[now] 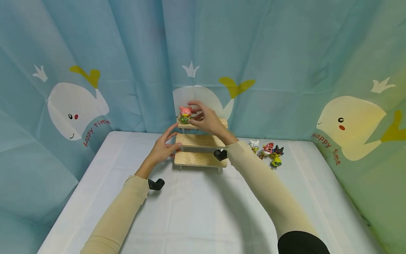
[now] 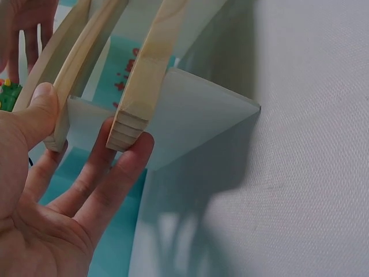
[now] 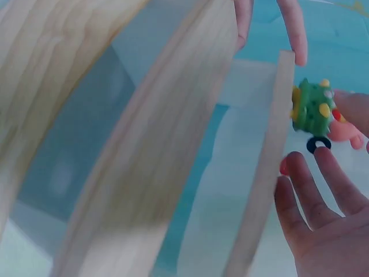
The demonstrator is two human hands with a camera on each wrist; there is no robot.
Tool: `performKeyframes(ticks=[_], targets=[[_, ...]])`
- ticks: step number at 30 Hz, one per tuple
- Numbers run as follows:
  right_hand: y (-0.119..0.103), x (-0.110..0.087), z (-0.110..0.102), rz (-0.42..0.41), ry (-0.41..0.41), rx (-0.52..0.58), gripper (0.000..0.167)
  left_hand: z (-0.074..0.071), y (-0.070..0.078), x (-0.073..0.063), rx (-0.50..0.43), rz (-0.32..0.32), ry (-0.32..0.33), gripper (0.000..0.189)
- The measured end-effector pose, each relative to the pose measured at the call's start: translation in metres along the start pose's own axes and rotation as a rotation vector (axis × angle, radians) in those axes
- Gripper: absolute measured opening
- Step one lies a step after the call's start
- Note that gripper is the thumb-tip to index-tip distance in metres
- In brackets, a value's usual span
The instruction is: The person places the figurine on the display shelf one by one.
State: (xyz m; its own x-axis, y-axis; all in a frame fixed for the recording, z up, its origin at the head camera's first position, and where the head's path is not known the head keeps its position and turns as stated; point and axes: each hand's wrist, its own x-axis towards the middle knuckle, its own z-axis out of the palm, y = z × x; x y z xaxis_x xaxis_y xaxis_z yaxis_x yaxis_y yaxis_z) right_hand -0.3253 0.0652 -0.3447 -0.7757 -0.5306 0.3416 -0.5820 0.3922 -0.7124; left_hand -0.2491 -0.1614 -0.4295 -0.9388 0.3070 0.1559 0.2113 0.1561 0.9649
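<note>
A three-tier stand with pale wooden boards (image 1: 200, 140) and translucent supports stands on the table. My left hand (image 1: 163, 148) grips its left side; in the left wrist view the thumb lies on one board's end and the fingertips (image 2: 141, 149) touch the front board's end. At the left end of the top tier is a small figurine (image 1: 185, 114) with a pink eared head, yellow face and green body. My right hand (image 1: 207, 120) pinches it from the right, with the thumb low on its side. The right wrist view shows its spotted green back (image 3: 313, 107) beside the top board.
Several small figurines (image 1: 268, 150) stand in a cluster on the white-covered table (image 1: 196, 211), to the right of the stand. A blue curtain (image 1: 133, 53) printed with whales hangs close behind the stand and along both sides.
</note>
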Motion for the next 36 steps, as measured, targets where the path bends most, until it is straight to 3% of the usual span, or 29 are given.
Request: performKeyframes(ticks=[6, 14, 22, 36], targets=[[-0.001, -0.008, -0.018, -0.027, -0.051, -0.054, 0.065, 0.000, 0.002, 0.000, -0.005, -0.029, 0.002, 0.079], [0.001, -0.027, -0.044, -0.003, -0.094, -0.112, 0.065, -0.002, 0.001, 0.000, 0.006, -0.036, 0.015, 0.080], [0.011, -0.057, -0.067, -0.047, -0.076, -0.127, 0.063, -0.001, 0.000, 0.002, 0.005, -0.021, 0.008, 0.079], [0.023, -0.121, -0.097, -0.043, -0.017, -0.183, 0.069, -0.002, -0.001, 0.004, 0.002, -0.011, 0.005, 0.079]])
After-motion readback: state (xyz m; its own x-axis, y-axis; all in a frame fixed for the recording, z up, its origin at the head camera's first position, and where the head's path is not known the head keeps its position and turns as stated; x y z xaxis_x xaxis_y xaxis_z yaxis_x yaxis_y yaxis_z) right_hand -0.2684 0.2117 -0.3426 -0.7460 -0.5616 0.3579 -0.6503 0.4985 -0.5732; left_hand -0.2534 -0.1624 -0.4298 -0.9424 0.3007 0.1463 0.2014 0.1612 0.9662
